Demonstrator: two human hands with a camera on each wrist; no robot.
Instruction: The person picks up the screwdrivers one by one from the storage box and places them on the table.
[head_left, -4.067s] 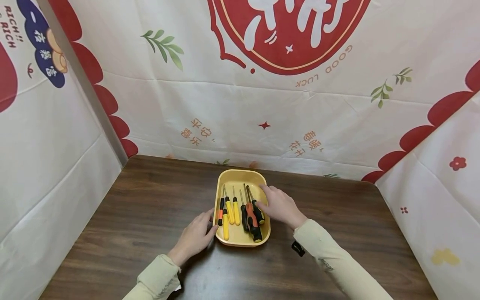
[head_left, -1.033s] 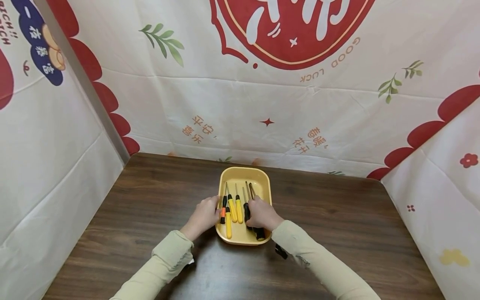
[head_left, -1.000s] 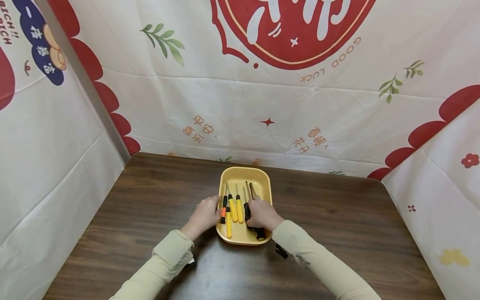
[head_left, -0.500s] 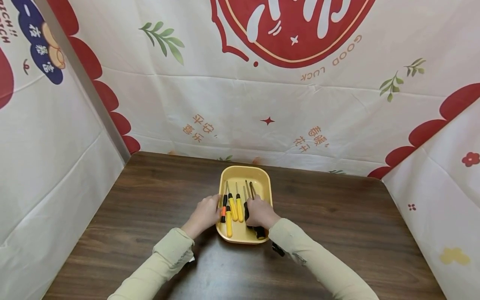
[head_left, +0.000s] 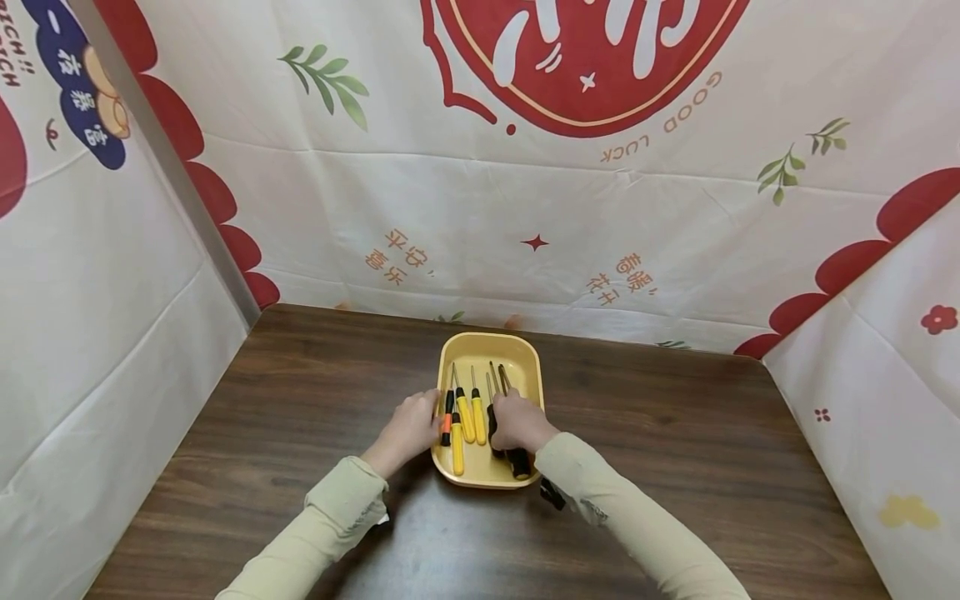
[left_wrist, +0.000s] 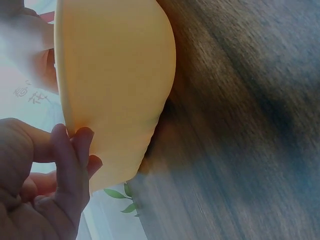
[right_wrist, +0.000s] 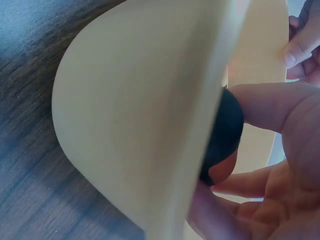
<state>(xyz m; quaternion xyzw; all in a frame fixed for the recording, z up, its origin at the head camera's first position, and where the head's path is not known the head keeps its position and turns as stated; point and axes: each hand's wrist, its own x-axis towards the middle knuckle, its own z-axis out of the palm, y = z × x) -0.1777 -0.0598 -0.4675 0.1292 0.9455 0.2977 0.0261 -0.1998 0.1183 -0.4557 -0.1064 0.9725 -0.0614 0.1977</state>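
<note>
A yellow plastic tray (head_left: 482, 469) holds several screwdrivers, shafts pointing to its far end. My left hand (head_left: 408, 429) pinches the tray's left rim between thumb and fingers, also seen from outside the tray wall (left_wrist: 115, 75) in the left wrist view. My right hand (head_left: 522, 423) reaches over the right side and grips a black-and-orange screwdriver (head_left: 520, 467) by its thick handle. The fingers hide most of that handle. Thumb and fingers curl round its dark end (right_wrist: 225, 132) in the right wrist view. Beside it lies a black-handled screwdriver (head_left: 492, 421), partly covered by the fingers.
At the tray's left lie yellow-handled screwdrivers (head_left: 478, 419) and a slim black-and-orange one (head_left: 447, 427). The tray stands on a dark wooden table (head_left: 660, 433). A printed white cloth (head_left: 465, 208) hangs behind the table and on both sides.
Four seconds ago my right hand was open over the tray's right rim; it has since moved left into the tray and taken hold of a screwdriver. My left hand has shifted slightly up the rim.
</note>
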